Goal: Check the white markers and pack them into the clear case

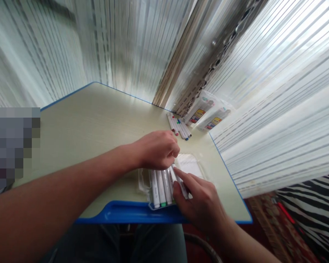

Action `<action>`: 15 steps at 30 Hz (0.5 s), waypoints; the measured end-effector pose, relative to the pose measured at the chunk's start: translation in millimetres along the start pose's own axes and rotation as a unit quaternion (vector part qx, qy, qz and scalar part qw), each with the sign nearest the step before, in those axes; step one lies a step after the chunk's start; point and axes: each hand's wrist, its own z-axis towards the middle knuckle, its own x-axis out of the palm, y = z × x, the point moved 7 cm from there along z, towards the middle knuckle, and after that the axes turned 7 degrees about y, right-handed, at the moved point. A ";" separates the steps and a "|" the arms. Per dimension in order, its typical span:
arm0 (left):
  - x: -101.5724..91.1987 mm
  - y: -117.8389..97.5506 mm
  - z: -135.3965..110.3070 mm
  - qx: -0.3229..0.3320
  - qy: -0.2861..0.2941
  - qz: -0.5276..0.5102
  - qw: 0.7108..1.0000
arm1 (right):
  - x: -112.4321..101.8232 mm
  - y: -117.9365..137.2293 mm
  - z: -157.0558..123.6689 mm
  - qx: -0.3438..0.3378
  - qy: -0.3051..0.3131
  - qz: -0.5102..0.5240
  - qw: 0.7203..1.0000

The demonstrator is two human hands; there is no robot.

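Loose markers point(179, 126) and clear packaging point(205, 112) beyond marker case point(192, 166)

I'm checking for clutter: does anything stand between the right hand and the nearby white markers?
Nothing visible does: the right hand is at the white markers. The left hand hides some far ends.

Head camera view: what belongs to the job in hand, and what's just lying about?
Likely in the job:
white markers
clear case holding them
left hand and right hand, both at the markers

Apparently lying about, though the first two may be related:
loose markers farther back
labelled clear packaging
zebra-striped fabric
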 end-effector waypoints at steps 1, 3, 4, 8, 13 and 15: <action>1.0 -1.9 0.3 0.009 0.010 0.004 1.000 | 1.2 -0.8 -0.3 0.004 0.004 0.001 1.000; 2.6 -4.8 0.9 0.019 0.026 0.010 0.999 | 3.2 -2.1 -0.6 0.010 0.015 0.001 1.000; 3.3 -5.8 1.3 0.021 0.035 0.014 0.999 | 3.9 -2.5 -0.7 0.012 0.020 0.003 1.000; 4.7 -6.7 2.5 0.011 0.062 0.026 0.998 | 4.6 -2.9 -1.1 0.012 0.034 0.014 0.999; 5.1 -6.7 2.2 0.016 0.074 0.038 0.996 | 2.3 -5.5 -7.2 0.008 0.043 0.048 0.998; 3.0 -5.8 1.4 0.025 0.049 0.039 0.998 | -1.1 -5.7 -11.8 -0.001 0.033 0.071 0.997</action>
